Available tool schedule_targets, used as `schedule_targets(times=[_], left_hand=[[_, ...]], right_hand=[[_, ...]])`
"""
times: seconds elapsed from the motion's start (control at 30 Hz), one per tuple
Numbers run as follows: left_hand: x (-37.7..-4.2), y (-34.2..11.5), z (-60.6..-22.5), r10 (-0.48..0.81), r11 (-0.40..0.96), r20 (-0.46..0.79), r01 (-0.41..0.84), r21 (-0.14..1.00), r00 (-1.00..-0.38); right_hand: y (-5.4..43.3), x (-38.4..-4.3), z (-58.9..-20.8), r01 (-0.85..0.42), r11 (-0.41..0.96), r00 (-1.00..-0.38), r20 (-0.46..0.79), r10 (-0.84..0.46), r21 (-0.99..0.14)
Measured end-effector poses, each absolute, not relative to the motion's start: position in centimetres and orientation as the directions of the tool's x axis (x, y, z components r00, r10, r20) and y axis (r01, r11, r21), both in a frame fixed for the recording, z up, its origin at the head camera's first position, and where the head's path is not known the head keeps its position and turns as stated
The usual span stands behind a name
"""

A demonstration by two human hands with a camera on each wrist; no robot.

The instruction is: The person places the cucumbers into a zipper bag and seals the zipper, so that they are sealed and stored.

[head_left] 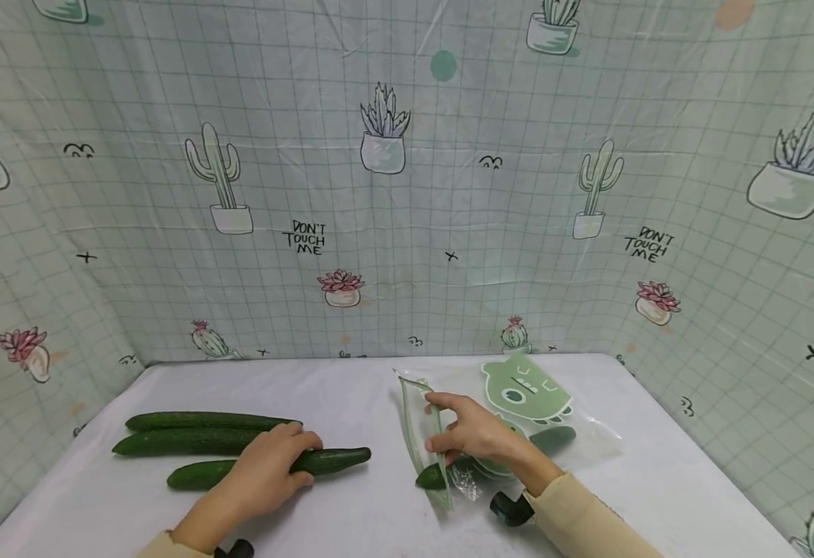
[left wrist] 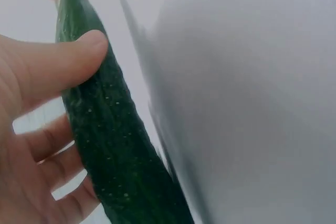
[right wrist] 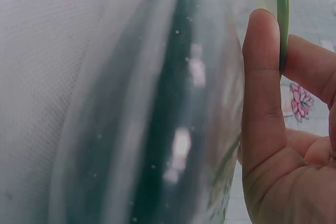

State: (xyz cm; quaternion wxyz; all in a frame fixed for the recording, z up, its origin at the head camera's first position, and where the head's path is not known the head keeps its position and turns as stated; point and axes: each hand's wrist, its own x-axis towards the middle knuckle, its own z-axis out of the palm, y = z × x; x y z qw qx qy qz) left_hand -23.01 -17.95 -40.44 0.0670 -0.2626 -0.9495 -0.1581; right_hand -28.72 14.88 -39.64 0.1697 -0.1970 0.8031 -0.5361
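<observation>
My left hand (head_left: 267, 470) grips a dark green cucumber (head_left: 333, 460) around its middle, near the table's front left. In the left wrist view the thumb lies across this bumpy cucumber (left wrist: 118, 135), with the other fingers curled along its far side. My right hand (head_left: 480, 435) pinches the green-edged mouth of a clear zip bag (head_left: 415, 422) printed with a green cartoon dinosaur. Inside the bag lies another cucumber (head_left: 430, 477), its tip showing at the mouth and its middle hidden by my right hand and the print. The right wrist view shows the bagged cucumber (right wrist: 168, 93) through shiny plastic.
Two more cucumbers, a farther one (head_left: 191, 421) and a nearer one (head_left: 170, 442), lie side by side behind my left hand. A white cloth covers the table (head_left: 351, 519). Around the back and sides hangs a checked curtain (head_left: 407, 217) with cactus drawings.
</observation>
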Motion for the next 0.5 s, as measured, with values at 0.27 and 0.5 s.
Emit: schedule_targets(times=[0.27,0.5], left_hand=[[-24.2,-11.5,-40.7,0.517,0.774,0.24,0.568,0.279,-0.822],[-25.2,-7.9,-40.6,0.53,0.767,0.192,0.564,0.307,-0.826]], right_hand=[[15.0,-28.7,-39.4,-0.129,0.33,-0.862,-0.059,-0.504,-0.935],[15.1,-28.6,-39.2,-0.125,0.323,-0.861,-0.059,-0.504,-0.938]])
